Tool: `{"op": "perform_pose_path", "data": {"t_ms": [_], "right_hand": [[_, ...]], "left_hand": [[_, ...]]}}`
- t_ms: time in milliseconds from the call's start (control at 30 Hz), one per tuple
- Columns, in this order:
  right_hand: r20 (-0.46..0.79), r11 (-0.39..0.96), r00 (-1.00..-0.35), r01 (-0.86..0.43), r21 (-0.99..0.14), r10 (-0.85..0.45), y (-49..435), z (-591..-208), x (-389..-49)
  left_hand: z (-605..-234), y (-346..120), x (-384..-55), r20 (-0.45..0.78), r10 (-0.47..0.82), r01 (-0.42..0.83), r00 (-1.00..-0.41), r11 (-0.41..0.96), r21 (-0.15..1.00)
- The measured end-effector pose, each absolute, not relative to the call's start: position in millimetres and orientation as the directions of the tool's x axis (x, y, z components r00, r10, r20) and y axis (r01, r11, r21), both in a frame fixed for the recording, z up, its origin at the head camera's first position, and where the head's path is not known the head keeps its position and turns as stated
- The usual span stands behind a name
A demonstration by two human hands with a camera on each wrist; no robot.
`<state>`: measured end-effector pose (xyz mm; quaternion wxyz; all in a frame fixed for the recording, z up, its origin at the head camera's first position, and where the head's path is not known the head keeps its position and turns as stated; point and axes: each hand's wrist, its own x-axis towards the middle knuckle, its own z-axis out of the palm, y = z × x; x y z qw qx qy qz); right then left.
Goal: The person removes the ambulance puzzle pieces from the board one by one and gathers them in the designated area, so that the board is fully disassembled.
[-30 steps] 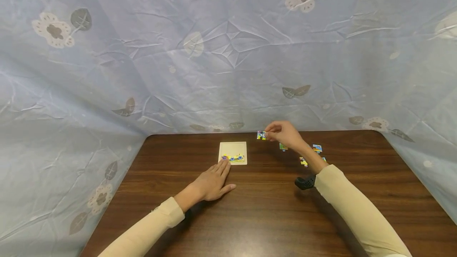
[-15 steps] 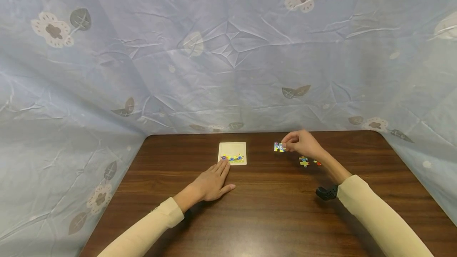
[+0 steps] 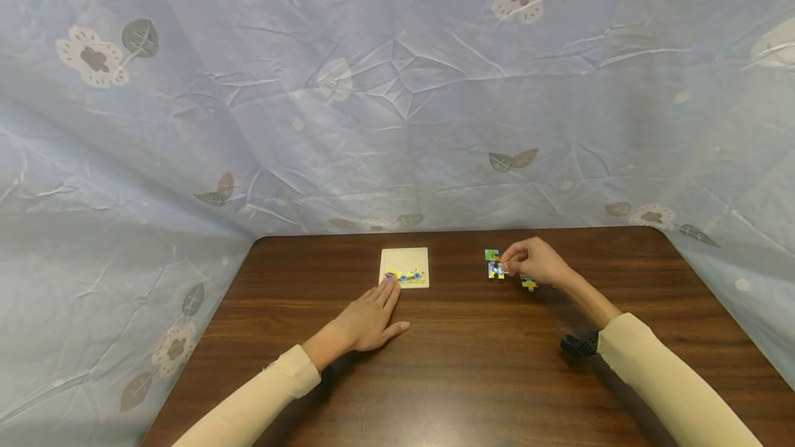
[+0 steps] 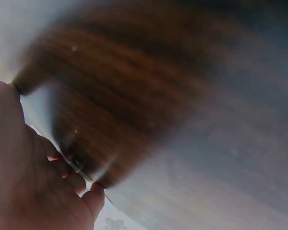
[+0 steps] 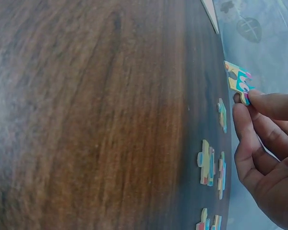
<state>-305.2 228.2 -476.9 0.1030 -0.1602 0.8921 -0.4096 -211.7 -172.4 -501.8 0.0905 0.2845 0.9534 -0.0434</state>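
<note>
Between thumb and fingers my right hand [image 3: 535, 262] pinches a colourful jigsaw piece [image 3: 496, 270]. In the right wrist view that piece [image 5: 240, 84] looks raised off the table, with a cartoon eye printed on it. My left hand [image 3: 366, 317] lies with straight fingers, its fingertips on the lower edge of a square cream puzzle tray [image 3: 404, 258]. Along the bottom of the tray lie fitted pieces [image 3: 406, 276] in yellow and blue. In the left wrist view the left hand [image 4: 43, 172] shows from the palm side, and the tray is mostly hidden.
A loose green-and-blue piece [image 3: 492, 254] lies just beyond the held one. Another loose piece [image 3: 529, 283] is partly under the right hand. The right wrist view shows several loose pieces [image 5: 206, 163]. A patterned cloth [image 3: 397, 123] hangs behind the brown table [image 3: 447, 378].
My right hand has moved right and toward me with the jigsaw piece, from beside the tray to over the loose pieces. The left hand has stayed at the tray.
</note>
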Motion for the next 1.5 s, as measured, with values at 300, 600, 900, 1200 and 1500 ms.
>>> {"op": "perform_pose_path", "data": {"t_ms": [300,600,900,1200,1500], "right_hand": [[-0.077,0.600,-0.922,-0.181,-0.779,-0.379,227,-488,-307],[-0.064,0.641,-0.928,-0.203,-0.741,-0.368,220,-491,-307],[-0.057,0.699,-0.931,-0.228,-0.678,-0.360,213,-489,-307],[-0.087,0.726,-0.921,-0.239,-0.644,-0.380,216,-488,-313],[-0.085,0.761,-0.920,-0.262,-0.593,-0.382,213,-482,-312]], "left_hand": [[-501,-172,-211,-0.203,0.528,0.544,-0.824,0.839,-0.026],[-502,-172,-210,-0.208,0.525,0.541,-0.825,0.841,-0.023],[-504,-172,-210,-0.212,0.522,0.538,-0.826,0.843,-0.022],[-506,-173,-211,-0.215,0.523,0.540,-0.824,0.841,-0.025],[-505,-173,-213,-0.204,0.527,0.544,-0.825,0.839,-0.030]]}}
